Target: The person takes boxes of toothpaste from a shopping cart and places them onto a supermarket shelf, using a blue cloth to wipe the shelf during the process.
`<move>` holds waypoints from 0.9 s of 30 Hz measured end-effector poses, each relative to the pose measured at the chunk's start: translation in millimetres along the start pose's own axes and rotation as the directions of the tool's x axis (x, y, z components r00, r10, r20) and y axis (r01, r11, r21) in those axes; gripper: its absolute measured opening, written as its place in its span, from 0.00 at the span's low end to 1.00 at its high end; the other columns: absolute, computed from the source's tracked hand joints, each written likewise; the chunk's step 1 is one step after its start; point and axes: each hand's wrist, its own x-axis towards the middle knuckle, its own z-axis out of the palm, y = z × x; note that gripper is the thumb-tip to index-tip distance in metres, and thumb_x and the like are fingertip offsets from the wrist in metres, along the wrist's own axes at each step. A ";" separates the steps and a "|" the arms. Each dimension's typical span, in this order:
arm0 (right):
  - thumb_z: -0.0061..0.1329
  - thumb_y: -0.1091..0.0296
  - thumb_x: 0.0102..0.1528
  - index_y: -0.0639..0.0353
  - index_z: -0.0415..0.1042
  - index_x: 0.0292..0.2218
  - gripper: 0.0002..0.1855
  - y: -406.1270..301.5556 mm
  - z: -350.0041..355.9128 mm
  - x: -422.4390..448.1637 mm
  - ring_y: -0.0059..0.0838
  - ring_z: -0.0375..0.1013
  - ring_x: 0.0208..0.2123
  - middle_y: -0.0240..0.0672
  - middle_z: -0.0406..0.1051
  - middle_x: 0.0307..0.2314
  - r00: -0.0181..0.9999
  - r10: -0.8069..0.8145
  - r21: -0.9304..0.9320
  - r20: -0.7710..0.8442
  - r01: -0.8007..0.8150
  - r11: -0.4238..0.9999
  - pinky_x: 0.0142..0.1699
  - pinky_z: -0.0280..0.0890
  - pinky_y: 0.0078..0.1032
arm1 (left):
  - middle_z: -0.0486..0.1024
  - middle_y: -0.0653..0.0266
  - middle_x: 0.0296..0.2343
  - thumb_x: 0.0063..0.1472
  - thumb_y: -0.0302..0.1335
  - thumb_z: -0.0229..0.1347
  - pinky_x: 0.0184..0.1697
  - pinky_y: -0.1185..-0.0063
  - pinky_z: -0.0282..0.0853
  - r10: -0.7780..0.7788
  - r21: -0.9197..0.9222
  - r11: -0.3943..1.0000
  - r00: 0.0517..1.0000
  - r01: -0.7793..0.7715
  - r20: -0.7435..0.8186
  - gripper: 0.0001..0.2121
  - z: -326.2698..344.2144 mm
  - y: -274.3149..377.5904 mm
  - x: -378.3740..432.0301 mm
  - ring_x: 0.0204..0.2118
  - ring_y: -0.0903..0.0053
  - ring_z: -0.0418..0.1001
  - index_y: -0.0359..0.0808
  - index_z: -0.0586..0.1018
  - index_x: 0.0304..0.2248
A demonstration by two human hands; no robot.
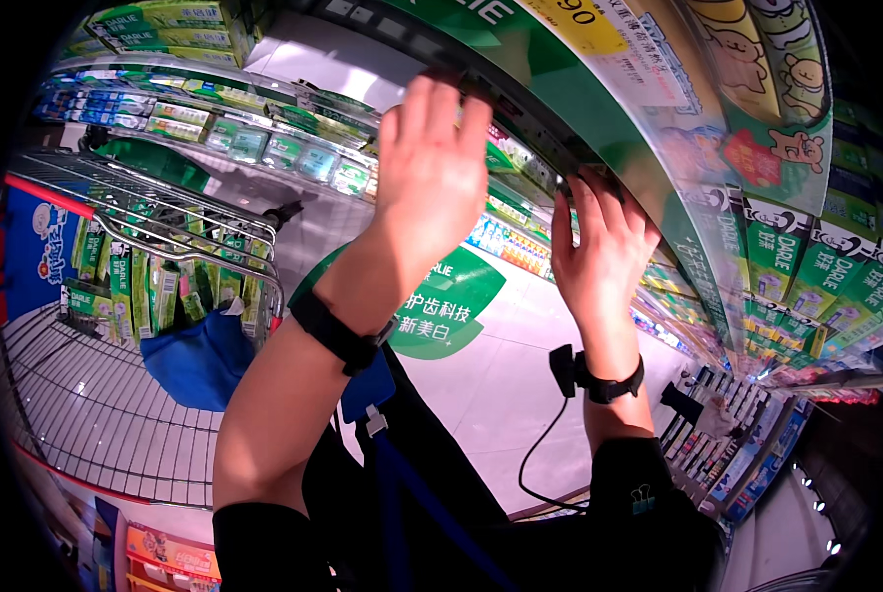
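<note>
Both of my hands reach up to a store shelf with a green printed front strip. My left hand, blurred, has its fingertips in the dark area under that strip, and what they touch cannot be made out. My right hand has its fingers at the strip's lower edge, the thumb apart; its fingertips are partly hidden. Upright green Darlie toothpaste boxes line the shelf at the right. Many similar boxes fill part of a wire shopping cart at the left, beside a blue cloth.
Shelves of boxed toothpaste stand at the upper left. A green leaf-shaped floor sticker lies below my hands. A black cable hangs from my right wrist strap. Another person is far off at the right.
</note>
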 end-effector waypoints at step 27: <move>0.60 0.63 0.52 0.52 0.80 0.42 0.15 58.3 25.8 -13.2 0.49 0.73 0.39 0.44 0.73 0.39 0.995 -0.027 -0.080 0.094 0.035 0.996 0.43 0.67 0.42 | 0.64 0.63 0.58 0.56 0.31 0.55 0.68 0.53 0.37 0.325 0.075 0.927 0.886 -0.368 0.329 0.24 56.0 13.5 9.6 0.65 0.58 0.53 0.52 0.73 0.54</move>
